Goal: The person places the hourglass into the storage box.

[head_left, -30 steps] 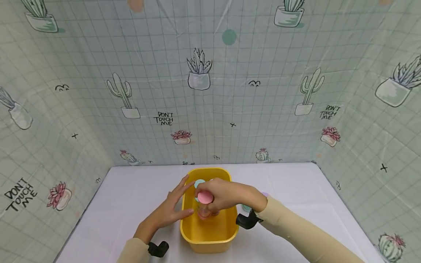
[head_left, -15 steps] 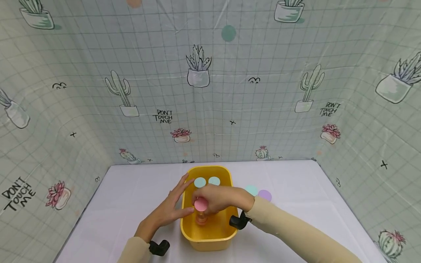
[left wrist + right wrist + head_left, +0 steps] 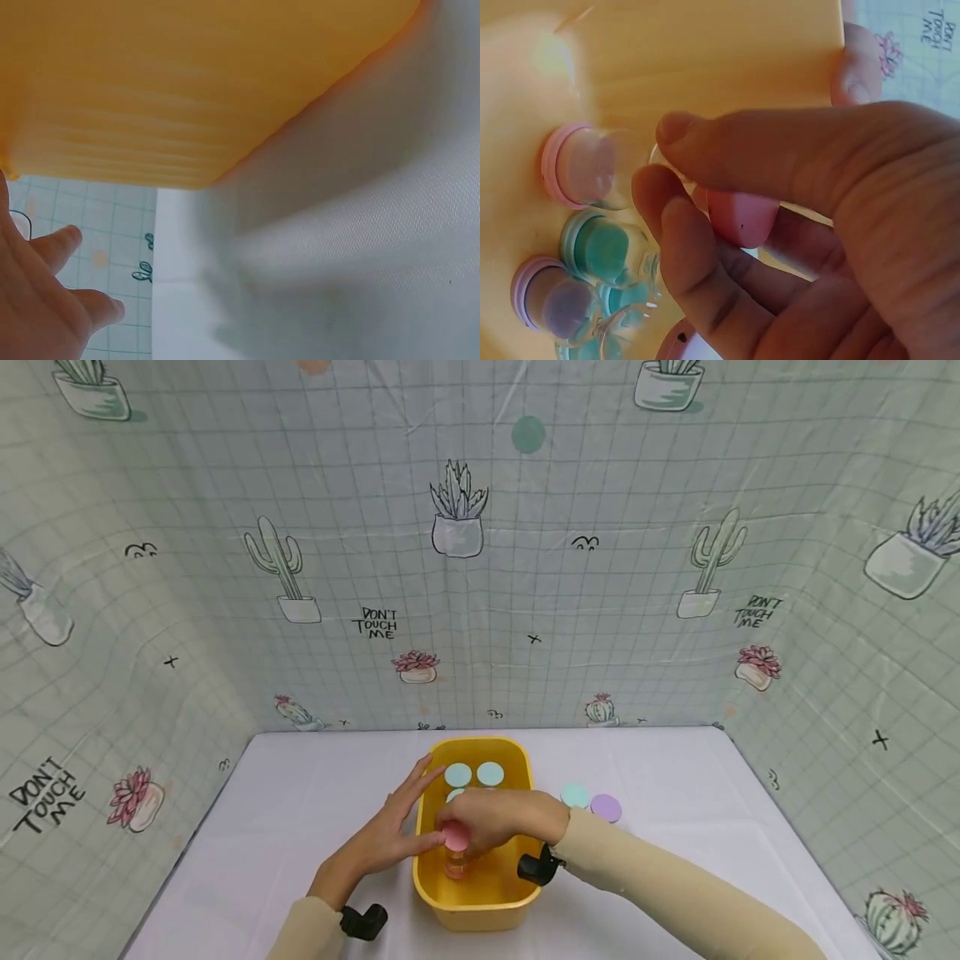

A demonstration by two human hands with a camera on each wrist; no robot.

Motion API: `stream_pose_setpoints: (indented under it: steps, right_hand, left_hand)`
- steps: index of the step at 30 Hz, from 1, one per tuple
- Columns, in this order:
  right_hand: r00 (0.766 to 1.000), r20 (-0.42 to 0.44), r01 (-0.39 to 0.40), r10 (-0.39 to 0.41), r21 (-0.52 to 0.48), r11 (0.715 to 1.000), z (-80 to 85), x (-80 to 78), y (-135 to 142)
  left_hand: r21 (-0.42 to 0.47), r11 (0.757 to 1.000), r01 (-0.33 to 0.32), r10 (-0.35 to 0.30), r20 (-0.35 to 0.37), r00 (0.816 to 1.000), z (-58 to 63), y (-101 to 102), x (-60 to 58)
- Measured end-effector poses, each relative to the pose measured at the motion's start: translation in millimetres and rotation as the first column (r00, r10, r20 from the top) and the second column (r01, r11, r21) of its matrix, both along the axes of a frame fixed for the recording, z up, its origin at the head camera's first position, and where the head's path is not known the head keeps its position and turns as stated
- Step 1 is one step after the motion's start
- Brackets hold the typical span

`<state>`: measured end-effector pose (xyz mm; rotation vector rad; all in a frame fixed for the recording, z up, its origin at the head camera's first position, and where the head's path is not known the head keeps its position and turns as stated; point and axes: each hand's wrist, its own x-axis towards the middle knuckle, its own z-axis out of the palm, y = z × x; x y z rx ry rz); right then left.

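My right hand (image 3: 483,818) is inside the yellow bin (image 3: 480,908), pinching a pink-capped sand timer (image 3: 455,837) between thumb and fingers. The timer stands upright near the bin's left wall; in the right wrist view its pink top cap (image 3: 742,219) shows behind the curled fingers. My left hand (image 3: 386,833) lies along the left rim with fingers spread, its thumb reaching over to the timer's cap. Behind my right hand are turquoise-capped timers (image 3: 458,775). The right wrist view shows green (image 3: 604,247) and purple (image 3: 555,300) timers too.
Right of the bin, a mint-capped timer (image 3: 575,795) and a purple-capped timer (image 3: 606,808) stand on the white table (image 3: 660,777). A cloth printed with cactuses (image 3: 457,510) hangs around the back and sides. The bin wall (image 3: 187,97) fills much of the left wrist view.
My right hand has moved left and nearer with the pink-capped timer, bringing it to the left wall by my left thumb. Turquoise caps behind have come into view. My left hand stays at the rim.
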<state>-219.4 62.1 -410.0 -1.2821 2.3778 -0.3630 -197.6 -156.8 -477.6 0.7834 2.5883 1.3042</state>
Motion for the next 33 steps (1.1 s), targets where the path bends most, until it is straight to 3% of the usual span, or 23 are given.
stream_pose_setpoints:
  steps: [9, 15, 22, 33]
  right_hand:
    - [1.0, -0.011, -0.003, 0.003, 0.044, 0.999, 0.7, -3.2, -5.7]
    - [0.999, 0.036, 0.019, -0.021, 0.061, 0.998, 1.1, -4.4, -7.7]
    - [1.0, -0.025, -0.016, 0.019, 0.096, 0.995, 1.7, -5.0, -8.9]
    - [0.999, -0.045, 0.014, -0.008, 0.125, 0.992, 3.4, -2.0, -9.2]
  left_hand:
    - [-0.023, 1.0, 0.005, -0.004, 0.017, 1.0, 0.9, 0.2, -1.3]
    - [-0.03, 0.999, 0.012, -0.012, 0.02, 1.0, 1.3, -0.9, -1.6]
    - [-0.031, 1.0, 0.004, -0.004, 0.008, 1.0, 3.3, -0.5, -1.5]
    - [-0.028, 1.0, -0.001, 0.002, 0.031, 1.0, 2.6, 0.1, -1.4]
